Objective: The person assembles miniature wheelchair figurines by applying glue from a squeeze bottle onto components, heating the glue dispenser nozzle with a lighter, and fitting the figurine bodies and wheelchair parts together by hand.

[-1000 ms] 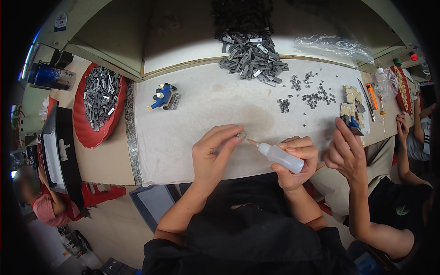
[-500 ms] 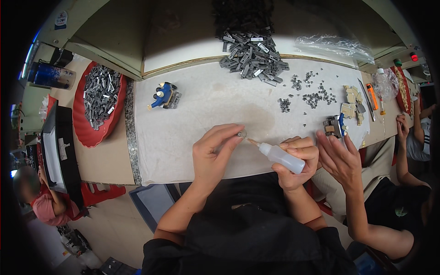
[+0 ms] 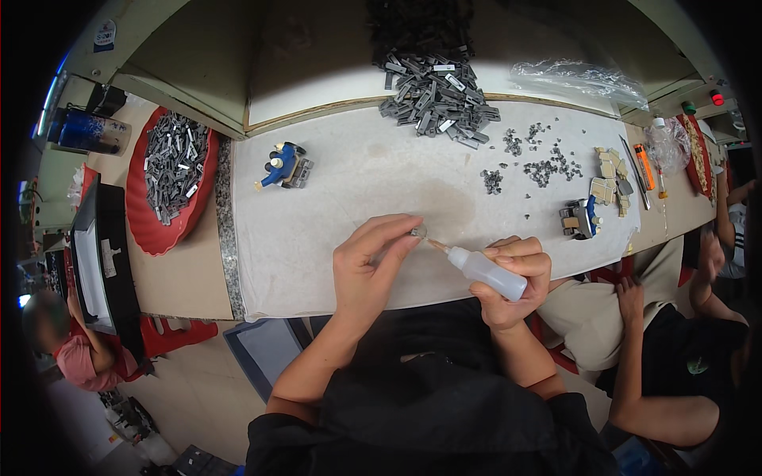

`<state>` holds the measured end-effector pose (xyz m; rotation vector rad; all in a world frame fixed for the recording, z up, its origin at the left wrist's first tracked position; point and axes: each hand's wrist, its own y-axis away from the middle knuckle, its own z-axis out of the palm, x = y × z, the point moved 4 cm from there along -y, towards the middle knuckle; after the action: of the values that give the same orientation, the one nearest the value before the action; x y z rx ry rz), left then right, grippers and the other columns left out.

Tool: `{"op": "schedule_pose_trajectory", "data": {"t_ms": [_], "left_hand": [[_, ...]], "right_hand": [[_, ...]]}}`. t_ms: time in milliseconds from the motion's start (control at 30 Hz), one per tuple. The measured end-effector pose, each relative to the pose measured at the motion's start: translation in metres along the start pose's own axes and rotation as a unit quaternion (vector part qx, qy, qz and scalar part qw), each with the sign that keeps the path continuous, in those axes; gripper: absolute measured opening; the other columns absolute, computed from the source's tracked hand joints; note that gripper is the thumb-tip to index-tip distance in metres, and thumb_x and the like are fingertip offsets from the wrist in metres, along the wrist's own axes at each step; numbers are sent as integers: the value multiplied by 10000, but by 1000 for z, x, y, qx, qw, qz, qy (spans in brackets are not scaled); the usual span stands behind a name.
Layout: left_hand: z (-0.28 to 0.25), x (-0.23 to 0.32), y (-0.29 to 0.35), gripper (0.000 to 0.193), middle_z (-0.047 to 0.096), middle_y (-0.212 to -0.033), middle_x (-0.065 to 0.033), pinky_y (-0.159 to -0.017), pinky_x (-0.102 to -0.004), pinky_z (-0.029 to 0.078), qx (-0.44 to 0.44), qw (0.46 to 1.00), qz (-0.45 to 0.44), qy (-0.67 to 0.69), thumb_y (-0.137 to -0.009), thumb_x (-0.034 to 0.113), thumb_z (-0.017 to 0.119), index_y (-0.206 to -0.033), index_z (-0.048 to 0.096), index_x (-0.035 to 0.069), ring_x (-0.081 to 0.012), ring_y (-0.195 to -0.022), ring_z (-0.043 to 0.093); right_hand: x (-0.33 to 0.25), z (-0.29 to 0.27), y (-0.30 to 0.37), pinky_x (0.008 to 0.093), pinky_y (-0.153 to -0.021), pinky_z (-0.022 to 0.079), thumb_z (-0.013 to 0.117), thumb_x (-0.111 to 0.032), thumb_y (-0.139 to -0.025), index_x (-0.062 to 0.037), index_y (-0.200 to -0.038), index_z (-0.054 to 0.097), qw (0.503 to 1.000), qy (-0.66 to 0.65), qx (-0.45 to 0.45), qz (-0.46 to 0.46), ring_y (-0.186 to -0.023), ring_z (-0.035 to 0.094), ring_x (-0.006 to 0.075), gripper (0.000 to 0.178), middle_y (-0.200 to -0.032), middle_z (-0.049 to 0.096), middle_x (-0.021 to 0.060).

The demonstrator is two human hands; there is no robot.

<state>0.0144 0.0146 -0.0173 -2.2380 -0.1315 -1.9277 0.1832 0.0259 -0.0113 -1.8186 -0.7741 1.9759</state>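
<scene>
Translucent plastic bottle (image 3: pixel 488 272) clasped in right hand (image 3: pixel 537 278), nozzle (image 3: pixel 436 245) just beside the small part (image 3: pixel 417 232) pinched by left hand (image 3: pixel 365 266); contact unclear. Loose grey bits (image 3: pixel 543 173) lie beyond right grip.

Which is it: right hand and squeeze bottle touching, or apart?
Touching: the head view shows the right hand clasping the squeeze bottle from both sides.
</scene>
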Motion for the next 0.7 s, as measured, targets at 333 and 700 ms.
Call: {"op": "schedule_pose_trajectory", "data": {"t_ms": [333, 700], "left_hand": [[2, -5, 0, 171, 606, -885, -99, -726, -230, 436, 15, 1000, 14, -10, -732, -30, 582, -898, 618, -7, -147, -822, 562], [6, 0, 1, 137, 595, -837, -61, -687, -192, 410, 22, 999, -18, -14, -743, -20, 588, -879, 597, -17, -90, -753, 526]], "right_hand": [[3, -6, 2, 248, -620, 442, 722, -42, -638, -35, -914, 440, 1000, 5, 11, -4, -691, 529, 156, 395, -906, 494, 133], [0, -13, 8, 276, -754, 433, 646, 31, -698, -45, -935, 388, 987, -120, 44, 94, -897, 522, 182, 359, -1013, 491, 175]]}}
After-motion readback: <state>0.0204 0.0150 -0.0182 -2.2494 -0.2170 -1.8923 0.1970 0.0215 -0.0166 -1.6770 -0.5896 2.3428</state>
